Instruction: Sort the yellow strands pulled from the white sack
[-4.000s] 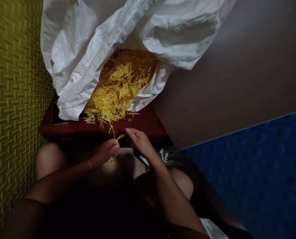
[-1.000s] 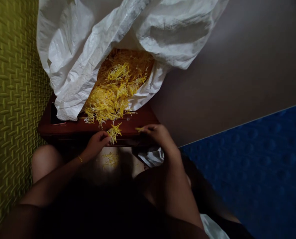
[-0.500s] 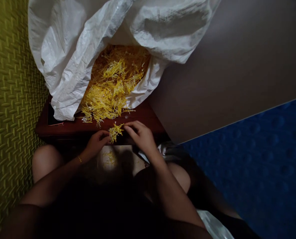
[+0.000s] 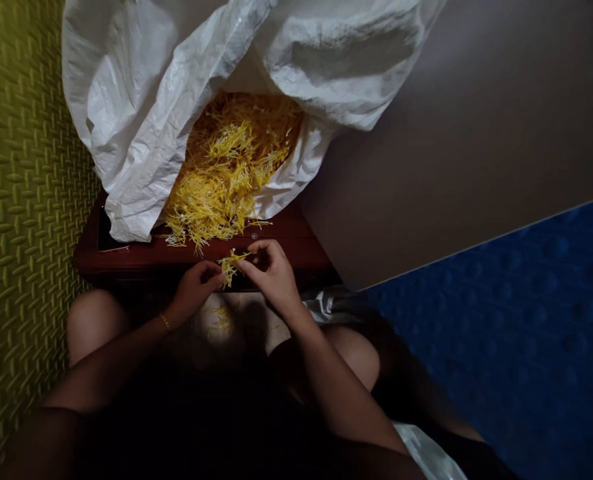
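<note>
Between my two hands is a small bunch of thin yellow strands (image 4: 229,269) with pale tips, held just in front of a dark red wooden surface (image 4: 291,237). My left hand (image 4: 199,288) pinches the bunch from its left side. Thumb and forefinger of my right hand (image 4: 275,273) are closed at the bunch's upper right, on some of the same strands. Just beyond, a big heap of similar yellow strands (image 4: 226,173) spills out of the mouth of a white woven sack (image 4: 146,147) onto the red wood.
A dark flat object (image 4: 107,233) lies partly under the sack at the left. Loose yellow bits (image 4: 220,319) are on the pale floor below my hands. Yellow textured matting (image 4: 21,200) borders the left, a grey-brown panel (image 4: 451,133) the right, with a blue bumpy surface (image 4: 526,320) beyond it.
My right hand has moved left and closed in on the small bunch, now touching its strands. My left hand keeps its hold almost in place.
</note>
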A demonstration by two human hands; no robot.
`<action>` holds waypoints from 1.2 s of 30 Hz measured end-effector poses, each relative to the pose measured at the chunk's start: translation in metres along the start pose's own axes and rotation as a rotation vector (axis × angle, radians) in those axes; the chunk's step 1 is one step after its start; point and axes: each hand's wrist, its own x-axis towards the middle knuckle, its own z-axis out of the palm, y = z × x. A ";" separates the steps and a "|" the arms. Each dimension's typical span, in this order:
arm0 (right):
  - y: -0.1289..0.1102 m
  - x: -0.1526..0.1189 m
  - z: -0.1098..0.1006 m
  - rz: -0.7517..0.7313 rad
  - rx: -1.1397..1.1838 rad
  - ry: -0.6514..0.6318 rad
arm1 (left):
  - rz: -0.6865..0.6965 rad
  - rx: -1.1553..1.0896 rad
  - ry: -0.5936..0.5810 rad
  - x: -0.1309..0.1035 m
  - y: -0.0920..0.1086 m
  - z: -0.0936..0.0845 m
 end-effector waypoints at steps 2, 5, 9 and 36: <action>0.000 0.000 0.002 -0.018 -0.037 -0.031 | -0.021 -0.045 0.007 0.001 -0.001 0.000; 0.001 -0.001 0.006 -0.010 0.015 -0.113 | -0.034 -0.100 -0.011 0.002 -0.002 0.000; 0.005 -0.002 0.009 0.051 0.152 -0.152 | -0.042 -0.107 -0.084 0.001 -0.004 0.001; -0.017 -0.017 0.011 -0.288 -0.232 -0.081 | 0.169 0.237 0.027 -0.001 -0.008 0.000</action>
